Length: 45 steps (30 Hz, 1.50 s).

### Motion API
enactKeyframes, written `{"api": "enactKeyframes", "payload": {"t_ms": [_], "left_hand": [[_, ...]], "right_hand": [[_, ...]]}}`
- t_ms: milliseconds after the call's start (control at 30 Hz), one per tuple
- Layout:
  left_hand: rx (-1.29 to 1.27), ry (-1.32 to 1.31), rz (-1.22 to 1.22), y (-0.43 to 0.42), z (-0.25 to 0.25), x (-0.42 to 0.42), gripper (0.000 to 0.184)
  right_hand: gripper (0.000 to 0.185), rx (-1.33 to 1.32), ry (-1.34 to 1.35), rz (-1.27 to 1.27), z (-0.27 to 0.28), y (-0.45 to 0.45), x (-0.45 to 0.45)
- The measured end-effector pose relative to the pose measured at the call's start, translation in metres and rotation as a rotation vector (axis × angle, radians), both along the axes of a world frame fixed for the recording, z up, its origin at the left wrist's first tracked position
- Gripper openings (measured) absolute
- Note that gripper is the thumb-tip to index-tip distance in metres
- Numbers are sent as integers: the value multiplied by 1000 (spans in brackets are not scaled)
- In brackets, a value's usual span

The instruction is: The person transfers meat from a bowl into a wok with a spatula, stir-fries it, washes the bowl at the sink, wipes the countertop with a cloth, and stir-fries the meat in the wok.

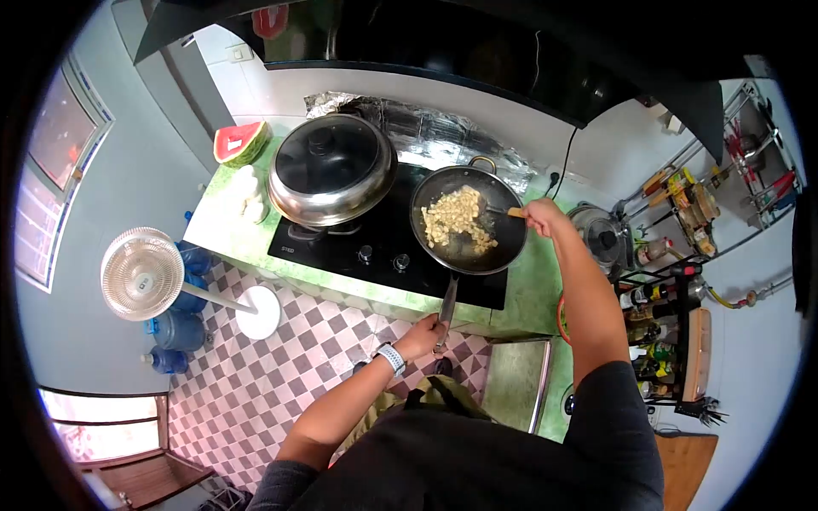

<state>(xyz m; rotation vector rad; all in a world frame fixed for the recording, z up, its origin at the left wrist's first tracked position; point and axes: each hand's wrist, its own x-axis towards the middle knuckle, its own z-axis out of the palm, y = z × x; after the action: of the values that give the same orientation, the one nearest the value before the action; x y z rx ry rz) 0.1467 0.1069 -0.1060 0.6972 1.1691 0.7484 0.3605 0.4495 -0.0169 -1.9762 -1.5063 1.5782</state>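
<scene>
A dark wok [507, 245] sits on the right burner of the black gas stove [332, 254]. Pale yellow, chopped food [456, 220] lies in its middle and left side. My left hand [420, 338], with a watch on the wrist, is wrapped round the wok's long handle [448, 302]. Closed on the wooden handle of a spatula [515, 212] is my right hand [544, 217], at the wok's right rim. The spatula's metal end reaches into the wok beside the food. Its blade is hard to make out.
A large lidded steel pot [332, 200] stands on the left burner. Left of it are a cut watermelon [241, 142] and some white items. A glass-lidded pot [596, 237] and a bottle rack [652, 332] stand to the right. A fan [143, 272] stands at left.
</scene>
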Motion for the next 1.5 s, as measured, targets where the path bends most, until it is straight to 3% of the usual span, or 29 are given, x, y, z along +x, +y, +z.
{"api": "enactKeyframes", "payload": {"t_ms": [33, 100, 133, 167, 200, 267, 367, 500, 633, 700, 833, 967, 1067, 1100, 1200, 1233, 1367, 1500], "left_hand": [[36, 28, -17, 0, -5, -1, 26], [34, 10, -7, 2, -8, 2, 24], [35, 16, -17, 4, -4, 3, 24], [14, 38, -17, 4, 2, 3, 23], [-9, 57, -17, 2, 4, 3, 22], [17, 24, -21, 3, -19, 2, 22], [-30, -31, -25, 4, -6, 1, 22], [-42, -63, -6, 5, -7, 4, 22], [33, 9, -47, 4, -5, -1, 24], [50, 8, -57, 3, 7, 0, 27], [21, -83, -2, 2, -9, -2, 29], [60, -37, -57, 7, -16, -3, 30], [58, 65, -60, 2, 11, -5, 31], [46, 152, -63, 2, 22, -4, 31], [16, 88, -46, 5, -4, -2, 30], [25, 100, -51, 4, -5, -4, 29], [-20, 100, 14, 2, 8, 0, 31], [-25, 224, 3, 0, 6, 4, 32]], "right_hand": [[13, -9, 14, 3, -10, -8, -6], [24, 887, -456, 467, -29, -44, -15], [30, 835, -631, 567, 23, -98, -35], [31, 1013, -558, 535, -6, -111, -28], [39, 907, -655, 568, 16, -144, -37], [52, 942, -816, 664, 7, -175, -33], [57, 999, -801, 657, 10, -197, -10], [52, 1071, -977, 696, 61, -241, 13], [44, 1028, -989, 782, 49, -254, -9], [42, 1032, -998, 720, 29, -232, -34], [38, 1031, -1001, 534, 38, -205, -49], [38, 907, -919, 643, 77, -232, -49], [33, 948, -800, 718, 42, -220, -60], [39, 974, -785, 656, 38, -211, -68], [36, 946, -851, 598, 22, -164, -61], [23, 971, -866, 604, 33, -160, -54], [29, 1171, -859, 631, 75, -139, -39], [38, 1267, -814, 723, 44, -89, -68]]}}
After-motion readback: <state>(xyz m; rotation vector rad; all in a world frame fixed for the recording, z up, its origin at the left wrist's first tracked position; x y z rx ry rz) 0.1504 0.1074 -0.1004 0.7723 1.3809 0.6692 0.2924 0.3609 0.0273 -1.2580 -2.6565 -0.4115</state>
